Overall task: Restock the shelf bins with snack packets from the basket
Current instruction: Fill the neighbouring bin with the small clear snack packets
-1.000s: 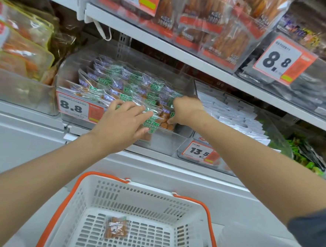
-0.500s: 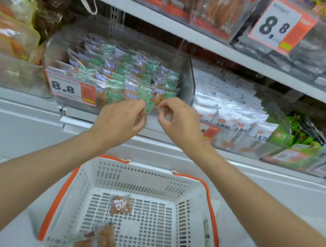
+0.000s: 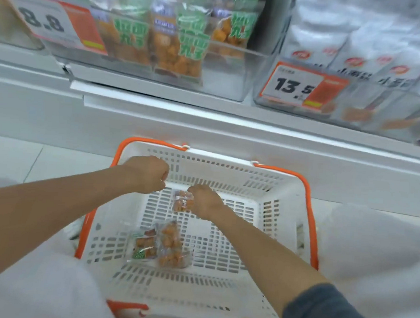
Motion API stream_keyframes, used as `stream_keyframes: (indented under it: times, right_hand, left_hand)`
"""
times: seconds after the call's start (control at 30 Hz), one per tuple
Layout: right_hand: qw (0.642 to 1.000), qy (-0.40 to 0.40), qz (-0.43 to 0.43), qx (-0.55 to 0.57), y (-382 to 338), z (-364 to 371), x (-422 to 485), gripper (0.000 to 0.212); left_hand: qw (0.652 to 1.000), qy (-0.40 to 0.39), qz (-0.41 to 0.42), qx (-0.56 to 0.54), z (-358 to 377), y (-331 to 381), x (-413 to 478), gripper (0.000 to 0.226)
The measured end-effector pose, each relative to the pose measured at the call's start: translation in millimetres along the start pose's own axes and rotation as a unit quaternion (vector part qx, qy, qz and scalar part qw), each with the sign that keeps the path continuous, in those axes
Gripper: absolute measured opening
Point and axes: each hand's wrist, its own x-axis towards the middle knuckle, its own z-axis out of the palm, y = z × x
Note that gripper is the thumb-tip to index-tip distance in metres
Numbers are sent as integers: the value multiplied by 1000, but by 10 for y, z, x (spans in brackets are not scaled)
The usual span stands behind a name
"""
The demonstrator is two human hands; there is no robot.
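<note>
Head view, the only feed I have, looks down past both forearms into the basket [image 3: 289, 179], which is white slotted plastic with an orange rim.

The left hand [image 3: 145, 174] hangs over the basket's far-left corner. Its fingers [image 3: 163, 179] are curled into a fist, and I see nothing in them.

The right hand [image 3: 202, 201] is lower, down inside the basket. Its fingers [image 3: 193, 191] are curled downward against the right edge of a snack packet [image 3: 182, 201], a clear wrapper with orange pieces inside. They touch it, but with the blur I cannot tell whether they have hold of it or only rest on it. The packet sits between the two sets of fingers, just below the left ones.

Nearer to me than the right fingers, two more packets [image 3: 163, 245] lie side by side on the basket floor, well apart from either hand.

Above and beyond both sets of fingers is the shelf [image 3: 207, 114]. On it stands the clear shelf bin [image 3: 225, 70], with green-labelled packets [image 3: 177, 44] upright against its front wall. An 8.8 price tag [image 3: 57, 22] sits on the bin's left.

Right of that, a neighbouring bin [image 3: 393, 114] holds white packs behind a 13.5 tag [image 3: 301, 87].

A dark sleeve [image 3: 330, 313] covers the right upper arm.
</note>
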Motion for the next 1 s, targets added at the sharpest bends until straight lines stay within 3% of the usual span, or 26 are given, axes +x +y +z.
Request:
stream_keyframes:
  times: [0.23,0.4,0.43,0.5,0.57,0.63,0.73,0.83,0.9,1.0]
  right_hand:
    - [990,-43,38,-129,9,683,316,90]
    - [987,-10,46,-156,145,726,146,70]
    - [991,-9,54,-125,185,706,135,65]
    - [995,-13,86,40,212,503,55,53]
    - [965,-53,98,239,143,101,-73,44]
    - [938,-84,73,327,60,-367,-229,29]
    - [913,-90,55,395,-67,-986,-523,23]
    - [928,-44,32,369,-201,-1488,-869,33]
    - [933,-24,-12,358,-253,-1739,-1078,28]
    - [939,42,-73,334,-298,-2041,-1293,22]
  left_hand:
    - [999,-39,-16,-5,111,-101,-5,23]
    - [998,-53,-7,-23,142,-50,9,19]
    - [998,-54,-3,-31,131,-35,8,19]
    - [998,-52,10,-38,89,-10,28,22]
    - [998,-34,28,-53,25,12,44,37]
    - [994,-22,64,-90,-66,78,16,61]
    - [980,-6,126,-154,-247,223,-55,74]
    - [968,90,148,-181,-469,251,-115,48]
    - [953,143,145,-224,-643,185,-161,34]
    - [912,149,150,-352,-884,63,-264,24]
